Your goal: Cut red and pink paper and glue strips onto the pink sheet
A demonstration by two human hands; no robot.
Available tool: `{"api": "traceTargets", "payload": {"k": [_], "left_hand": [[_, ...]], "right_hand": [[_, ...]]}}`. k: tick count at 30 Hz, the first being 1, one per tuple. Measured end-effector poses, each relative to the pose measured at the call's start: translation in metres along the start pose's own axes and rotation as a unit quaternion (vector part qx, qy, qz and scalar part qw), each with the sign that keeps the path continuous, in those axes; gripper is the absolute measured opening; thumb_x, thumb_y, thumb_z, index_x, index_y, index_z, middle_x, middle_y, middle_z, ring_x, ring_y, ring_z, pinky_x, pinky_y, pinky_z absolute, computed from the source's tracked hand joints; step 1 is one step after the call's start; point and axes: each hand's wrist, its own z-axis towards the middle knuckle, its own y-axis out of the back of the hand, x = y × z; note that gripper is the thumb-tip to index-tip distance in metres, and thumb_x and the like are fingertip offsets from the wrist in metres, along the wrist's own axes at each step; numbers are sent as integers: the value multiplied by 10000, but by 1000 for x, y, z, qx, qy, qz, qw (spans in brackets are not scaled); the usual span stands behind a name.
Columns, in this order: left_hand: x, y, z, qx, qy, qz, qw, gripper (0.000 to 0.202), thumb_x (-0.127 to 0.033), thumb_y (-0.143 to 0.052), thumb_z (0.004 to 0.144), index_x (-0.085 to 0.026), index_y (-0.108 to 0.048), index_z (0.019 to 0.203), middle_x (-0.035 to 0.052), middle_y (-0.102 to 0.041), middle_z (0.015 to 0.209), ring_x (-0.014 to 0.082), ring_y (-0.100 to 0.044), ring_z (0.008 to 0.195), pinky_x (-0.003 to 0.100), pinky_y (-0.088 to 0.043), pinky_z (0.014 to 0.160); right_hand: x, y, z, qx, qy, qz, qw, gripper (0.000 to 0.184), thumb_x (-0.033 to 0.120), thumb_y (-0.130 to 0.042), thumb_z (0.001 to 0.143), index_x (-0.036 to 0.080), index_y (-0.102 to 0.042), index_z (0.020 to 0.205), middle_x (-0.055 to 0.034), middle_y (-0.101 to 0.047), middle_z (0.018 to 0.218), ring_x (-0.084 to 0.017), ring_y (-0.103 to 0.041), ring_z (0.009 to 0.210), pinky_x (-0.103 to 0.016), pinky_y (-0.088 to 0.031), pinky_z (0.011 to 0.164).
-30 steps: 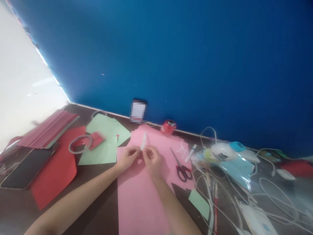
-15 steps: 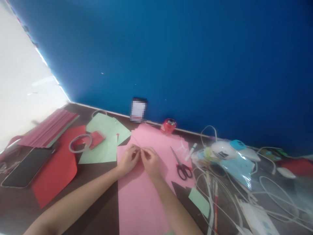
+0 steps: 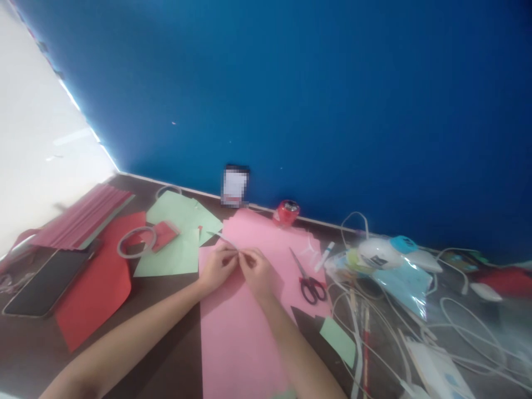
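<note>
My left hand point(image 3: 218, 270) and my right hand point(image 3: 255, 271) meet fingertip to fingertip over pink paper sheets point(image 3: 236, 338). Both are pinched on a thin pale strip point(image 3: 224, 238), which looks like paper. Its free end curves up and left toward the green paper point(image 3: 174, 260). The part between my fingertips is hidden. Right of my hands, scissors with dark handles point(image 3: 311, 285) lie on the pink paper, blades pointing away. Small white strips point(image 3: 310, 252) lie near them.
A red round container point(image 3: 286, 212) stands by the blue wall. At left are red paper point(image 3: 100, 282), a tape roll point(image 3: 137, 243), a phone point(image 3: 50, 280) and a pink paper stack point(image 3: 85, 216). Tangled white cables point(image 3: 390, 332) and a plastic-wrapped pack point(image 3: 403, 282) crowd the right.
The strip's free end has swung out to the left and shows its broader face. Both hands stay in nearly the same place, still pinched together.
</note>
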Motion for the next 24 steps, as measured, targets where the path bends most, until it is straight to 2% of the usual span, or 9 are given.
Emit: {"api": "traceTargets", "payload": {"k": [6, 14, 24], "left_hand": [[1, -1, 0, -13, 34, -9, 999, 201, -184, -517, 799, -188, -715, 830, 44, -613, 808, 147, -570, 766, 252, -473, 660], [-2, 1, 2, -16, 33, -4, 999, 207, -189, -514, 797, -192, -720, 776, 33, -637, 736, 144, -553, 728, 248, -453, 647], [1, 0, 1, -18, 37, -23, 999, 206, -202, -509, 801, -179, -709, 846, 52, -631, 808, 158, -568, 766, 268, -470, 666]], "right_hand": [[2, -2, 1, -5, -8, 11, 1000, 137, 268, -527, 788, 197, -644, 776, -45, -646, 813, -168, -625, 764, -276, -515, 698], [-2, -2, 1, 10, -15, 19, 1000, 160, 285, -506, 802, 196, -638, 791, -48, -641, 824, -165, -618, 772, -272, -518, 710], [-1, -3, 2, 12, -12, 34, 999, 148, 274, -521, 788, 195, -645, 801, -54, -639, 843, -173, -621, 787, -276, -523, 702]]}}
